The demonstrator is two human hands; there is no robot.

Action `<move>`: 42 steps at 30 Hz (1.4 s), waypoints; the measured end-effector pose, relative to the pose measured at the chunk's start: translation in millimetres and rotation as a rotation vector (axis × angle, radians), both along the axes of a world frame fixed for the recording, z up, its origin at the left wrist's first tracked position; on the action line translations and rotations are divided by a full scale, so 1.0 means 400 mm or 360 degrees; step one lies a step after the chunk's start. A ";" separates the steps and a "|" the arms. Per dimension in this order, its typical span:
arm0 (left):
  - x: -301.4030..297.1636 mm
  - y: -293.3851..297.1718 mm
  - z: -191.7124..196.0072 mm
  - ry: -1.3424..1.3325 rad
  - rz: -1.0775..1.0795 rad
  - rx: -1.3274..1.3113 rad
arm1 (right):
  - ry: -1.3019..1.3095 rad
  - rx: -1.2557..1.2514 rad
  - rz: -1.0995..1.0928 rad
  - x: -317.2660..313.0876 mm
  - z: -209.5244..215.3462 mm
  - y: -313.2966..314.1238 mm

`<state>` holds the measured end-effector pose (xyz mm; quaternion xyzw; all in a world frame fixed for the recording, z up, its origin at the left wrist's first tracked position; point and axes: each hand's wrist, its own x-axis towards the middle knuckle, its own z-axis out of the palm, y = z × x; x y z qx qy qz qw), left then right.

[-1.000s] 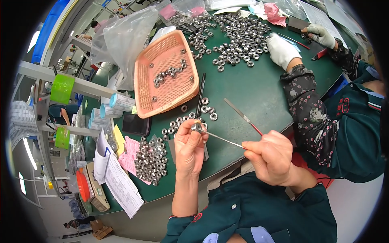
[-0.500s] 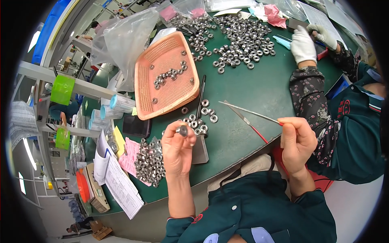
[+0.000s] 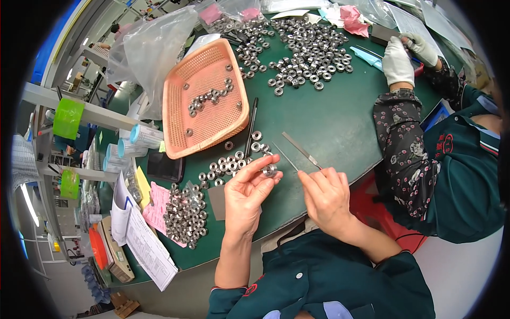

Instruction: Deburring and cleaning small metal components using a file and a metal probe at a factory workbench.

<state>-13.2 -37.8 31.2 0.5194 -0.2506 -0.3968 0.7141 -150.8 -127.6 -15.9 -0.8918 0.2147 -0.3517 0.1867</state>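
Between the fingertips of my left hand [image 3: 244, 195], a small shiny metal ring [image 3: 269, 170] is pinched above the table's front part. My right hand [image 3: 328, 201] grips a thin needle file [image 3: 287, 157], its handle hidden in the fingers. The file slants up to the left, its shaft just right of the ring; I cannot tell whether they touch. On the green table beyond lies a flat file [image 3: 300, 150], its handle end covered by my right hand. Several loose rings [image 3: 231, 166] lie past my left hand, and a grey-brown block [image 3: 217, 202] sits beside its wrist.
An orange plastic basket [image 3: 169, 125] holding some rings stands at the left, with a black rod [image 3: 252, 127] beside it. Large ring piles [image 3: 313, 50] cover the back; another pile [image 3: 186, 215] lies near papers [image 3: 151, 250]. At right, a co-worker's white-gloved hands [image 3: 398, 64] hold a dark block.
My left hand has moved right and turned with the ring. My right hand has come left and lower, bringing the needle file close to it. The view has shifted slightly.
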 end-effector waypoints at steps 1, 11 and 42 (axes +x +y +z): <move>0.000 -0.002 -0.004 0.0009 0.0002 0.0000 | 0.0067 0.0005 0.0016 0.001 0.005 0.004; -0.070 0.012 0.065 -0.0561 0.0108 -0.0086 | 0.0091 0.0051 -0.0163 -0.043 0.038 -0.065; -0.062 -0.092 -0.077 0.0278 -0.0101 0.0209 | -0.0375 0.0386 -0.0040 -0.115 0.010 -0.027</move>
